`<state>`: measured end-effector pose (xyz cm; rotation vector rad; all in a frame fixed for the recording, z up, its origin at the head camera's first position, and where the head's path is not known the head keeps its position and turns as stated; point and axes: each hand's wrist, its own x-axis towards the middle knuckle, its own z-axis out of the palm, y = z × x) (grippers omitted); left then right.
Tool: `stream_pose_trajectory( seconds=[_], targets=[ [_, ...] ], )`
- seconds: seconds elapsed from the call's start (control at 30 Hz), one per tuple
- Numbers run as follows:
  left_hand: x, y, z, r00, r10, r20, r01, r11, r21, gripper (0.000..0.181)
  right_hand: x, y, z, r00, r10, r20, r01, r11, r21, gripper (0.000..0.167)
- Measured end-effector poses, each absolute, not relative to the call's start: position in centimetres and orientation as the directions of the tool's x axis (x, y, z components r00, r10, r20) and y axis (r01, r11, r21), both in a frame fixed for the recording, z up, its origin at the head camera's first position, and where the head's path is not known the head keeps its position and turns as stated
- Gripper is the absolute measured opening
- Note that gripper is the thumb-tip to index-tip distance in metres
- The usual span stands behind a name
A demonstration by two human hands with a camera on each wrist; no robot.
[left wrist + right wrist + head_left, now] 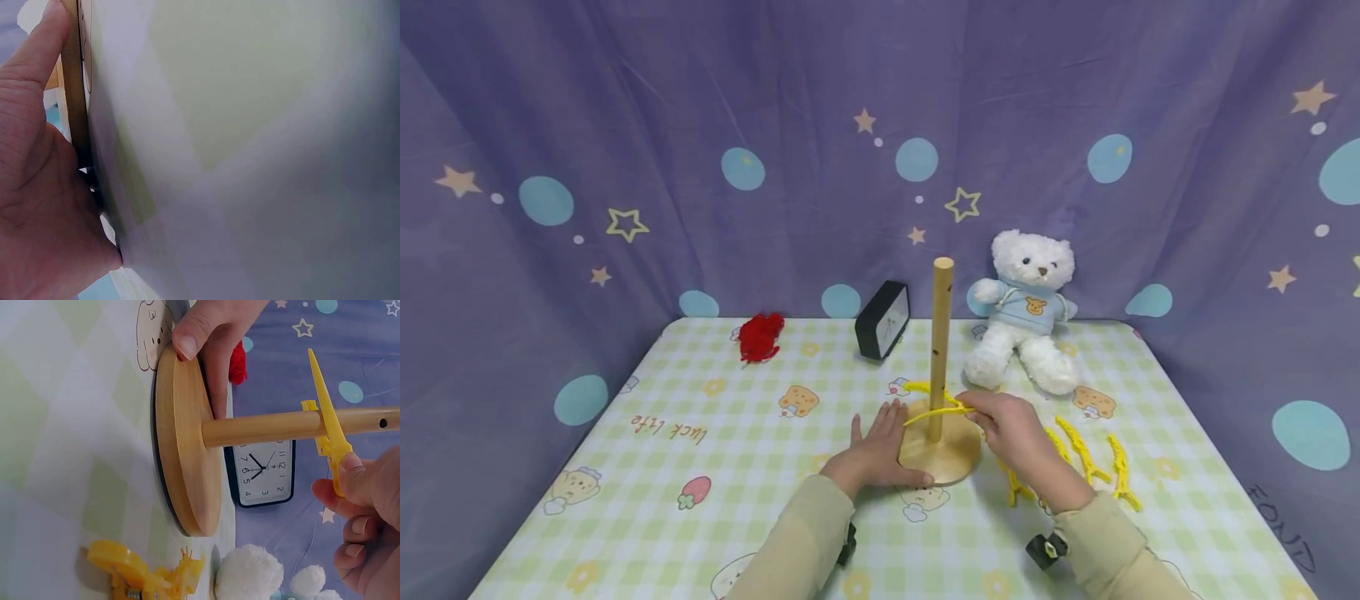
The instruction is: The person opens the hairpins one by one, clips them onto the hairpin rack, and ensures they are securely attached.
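One long yellow plastic clip [329, 422], pinched by the right hand [1011, 429], straddles the cylindrical wooden post [940, 333], the left hand [880, 450] uncurled against its round base [951, 462], other yellow clips [1081, 448] lying unattached toward the table's [752, 450] right edge.

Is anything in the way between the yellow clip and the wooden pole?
No, nothing I can see. The right hand's grip holds the yellow clip with one arm in front of the wooden pole and one behind it.

Clock [883, 323] left of bear [1028, 308], both behind stand [938, 367]
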<state>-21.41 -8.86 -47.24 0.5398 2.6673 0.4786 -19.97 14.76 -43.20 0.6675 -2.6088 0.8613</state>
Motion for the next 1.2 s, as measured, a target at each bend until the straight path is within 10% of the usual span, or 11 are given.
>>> stream_pose_trajectory(
  seconds=[0.67,1.2],
  targets=[
    [-21.5,-9.0,-47.9,-0.852,0.440,-0.284,0.294,0.851,0.436,0.127,-19.0,16.3,-42.7,-0.860,-0.368,0.353,-0.508,0.674,-0.537,0.058],
    [-21.8,-9.0,-48.3,-0.852,0.439,-0.285,0.292,0.851,0.437,0.125,-16.6,22.5,-44.0,-0.942,-0.217,0.254,-0.325,0.771,-0.547,0.046]
  ],
)
